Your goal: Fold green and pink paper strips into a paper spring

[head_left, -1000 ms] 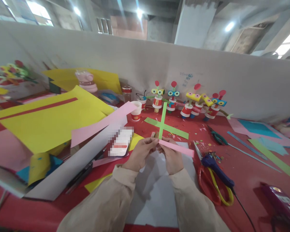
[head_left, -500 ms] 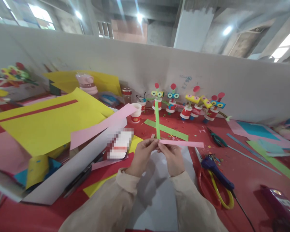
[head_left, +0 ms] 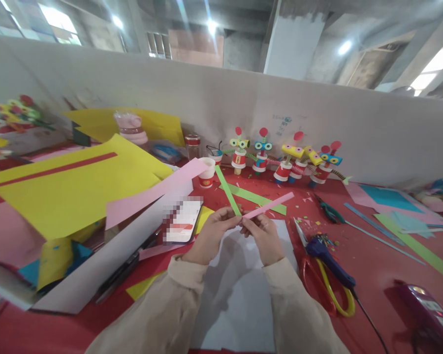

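Fingertips of both hands meet over a white sheet (head_left: 239,295). My left hand (head_left: 212,233) pinches the near end of a green paper strip (head_left: 227,189), which points up and to the left. A pink paper strip (head_left: 269,205) is pinched at its near end by my right hand (head_left: 264,238) and slants up to the right. The two strips come together at the fingertips; fingers partly hide how the ends overlap. Beyond them, another green strip (head_left: 256,197) lies on the red table.
To the right lie scissors (head_left: 335,290), a blue glue gun (head_left: 328,258) and pliers (head_left: 329,210). Several paper-cup figures (head_left: 239,159) stand along the back wall. A phone (head_left: 184,221), white cups (head_left: 206,173) and large yellow paper (head_left: 84,187) are to the left.
The green strip has tilted from nearly upright to the left. The pink strip has swung from nearly level to slanting upward. Both hands stay together at the joined ends.
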`<state>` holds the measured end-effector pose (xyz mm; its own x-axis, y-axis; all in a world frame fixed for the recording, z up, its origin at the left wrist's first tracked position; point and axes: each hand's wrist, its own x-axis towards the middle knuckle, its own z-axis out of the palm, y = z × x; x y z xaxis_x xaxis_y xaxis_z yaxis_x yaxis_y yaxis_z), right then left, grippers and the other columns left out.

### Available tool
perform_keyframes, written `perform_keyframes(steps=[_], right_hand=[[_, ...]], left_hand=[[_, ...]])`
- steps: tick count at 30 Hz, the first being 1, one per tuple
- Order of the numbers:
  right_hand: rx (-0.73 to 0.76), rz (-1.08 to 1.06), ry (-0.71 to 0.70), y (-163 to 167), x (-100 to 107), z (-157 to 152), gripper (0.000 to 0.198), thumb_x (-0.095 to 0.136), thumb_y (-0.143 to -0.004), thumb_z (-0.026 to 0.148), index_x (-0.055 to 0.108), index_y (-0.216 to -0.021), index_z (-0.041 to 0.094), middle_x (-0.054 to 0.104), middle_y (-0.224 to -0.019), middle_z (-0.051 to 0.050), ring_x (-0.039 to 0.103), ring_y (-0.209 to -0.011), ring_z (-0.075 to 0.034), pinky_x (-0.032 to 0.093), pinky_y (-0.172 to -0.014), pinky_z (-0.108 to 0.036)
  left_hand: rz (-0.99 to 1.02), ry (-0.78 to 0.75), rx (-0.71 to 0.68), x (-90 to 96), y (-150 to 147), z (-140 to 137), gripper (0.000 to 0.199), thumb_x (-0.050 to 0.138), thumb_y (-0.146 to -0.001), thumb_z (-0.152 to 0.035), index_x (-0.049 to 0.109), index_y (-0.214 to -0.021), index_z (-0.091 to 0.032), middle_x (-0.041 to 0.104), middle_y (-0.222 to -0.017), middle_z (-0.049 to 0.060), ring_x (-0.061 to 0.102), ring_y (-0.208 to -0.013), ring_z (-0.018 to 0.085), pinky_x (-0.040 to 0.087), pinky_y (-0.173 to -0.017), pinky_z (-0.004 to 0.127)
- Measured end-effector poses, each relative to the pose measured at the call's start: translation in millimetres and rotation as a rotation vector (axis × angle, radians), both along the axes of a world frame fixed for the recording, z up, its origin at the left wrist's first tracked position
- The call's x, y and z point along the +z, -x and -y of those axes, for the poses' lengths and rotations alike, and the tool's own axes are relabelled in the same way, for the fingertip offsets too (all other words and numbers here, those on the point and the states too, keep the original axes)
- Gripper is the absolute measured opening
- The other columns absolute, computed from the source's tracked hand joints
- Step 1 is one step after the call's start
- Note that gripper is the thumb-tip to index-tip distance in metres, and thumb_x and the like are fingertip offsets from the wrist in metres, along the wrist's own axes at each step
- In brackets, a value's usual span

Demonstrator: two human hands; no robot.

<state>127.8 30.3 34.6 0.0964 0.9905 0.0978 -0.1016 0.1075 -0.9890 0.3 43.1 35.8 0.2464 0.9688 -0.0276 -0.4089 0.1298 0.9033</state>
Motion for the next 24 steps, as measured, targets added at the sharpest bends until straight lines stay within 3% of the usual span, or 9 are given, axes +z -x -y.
perform_keyframes(steps=[9,16,21,24], right_hand=[[0.053,0.012,0.006,-2.7,1.8,-0.5,0.023,0.061,-0.074,0.036,0.060,-0.061,0.017,0.054,-0.050,0.003,0.049,-0.045,-0.008,0.035,-0.043,-0.020],[0.092,-0.012,0.003,-2.0,7.2,3.1,0.024,0.061,-0.075,0.035,0.056,-0.060,0.017,0.048,-0.048,0.005,0.041,-0.043,-0.006,0.030,-0.042,-0.020],[0.078,-0.061,-0.003,-0.3,2.8,0.9,0.026,0.060,-0.075,0.038,0.055,-0.061,0.017,0.050,-0.051,0.004,0.043,-0.044,-0.007,0.031,-0.042,-0.020],[0.063,-0.099,-0.019,1.0,-1.5,0.3,0.026,0.057,-0.076,0.042,0.059,-0.071,0.017,0.053,-0.058,0.003,0.046,-0.046,-0.008,0.033,-0.043,-0.021]], left_hand=[[-0.006,0.108,-0.036,4.0,2.4,1.1,0.015,0.075,-0.060,-0.020,0.067,-0.071,-0.014,0.059,-0.064,-0.001,0.049,-0.058,0.008,0.038,-0.061,0.024],[0.062,0.183,-0.052,0.5,2.3,0.4,0.013,0.077,-0.058,-0.019,0.070,-0.068,-0.013,0.064,-0.065,0.003,0.055,-0.064,0.011,0.041,-0.061,0.023],[0.135,0.188,0.018,-2.5,-1.1,1.1,0.012,0.076,-0.058,-0.016,0.068,-0.066,-0.015,0.062,-0.064,0.000,0.055,-0.061,0.009,0.042,-0.061,0.021],[0.181,0.140,0.067,-4.9,-4.5,1.9,0.010,0.074,-0.061,-0.016,0.068,-0.069,-0.015,0.063,-0.068,0.001,0.056,-0.064,0.009,0.043,-0.064,0.021]])
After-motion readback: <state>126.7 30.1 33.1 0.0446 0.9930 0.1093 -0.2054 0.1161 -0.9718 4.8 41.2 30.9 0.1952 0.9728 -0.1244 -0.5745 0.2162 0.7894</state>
